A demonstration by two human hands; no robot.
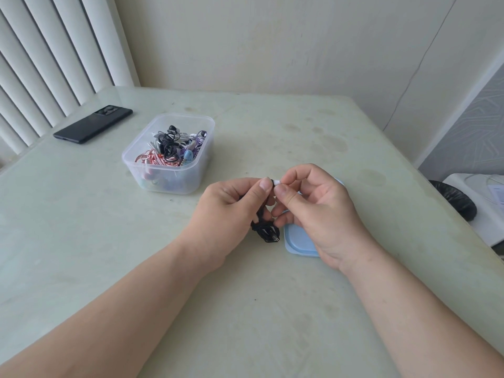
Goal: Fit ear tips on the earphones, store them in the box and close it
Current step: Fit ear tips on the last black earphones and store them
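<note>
White ear tip [276,182] pinched by right hand [321,211]; left hand [231,203] grips black earphones [266,230]. Steady bud, push tip on squarely.

The black earphones [266,231] are wound into a small bundle that hangs below the left hand [231,205], with a metal plug poking out at the bottom. One earbud end is pinched at that hand's thumb tip. A small white ear tip [276,182] sits right against it, pinched in the right hand [319,211]; whether it is seated cannot be told. The clear plastic box [163,184] stands open up and to the left, well apart from the hands, holding a tangle of coiled earphones [170,150] — black, red-and-white, purple, pale blue. Its light blue lid [298,242] lies flat on the counter [109,241], partly hidden under the right hand.
</note>
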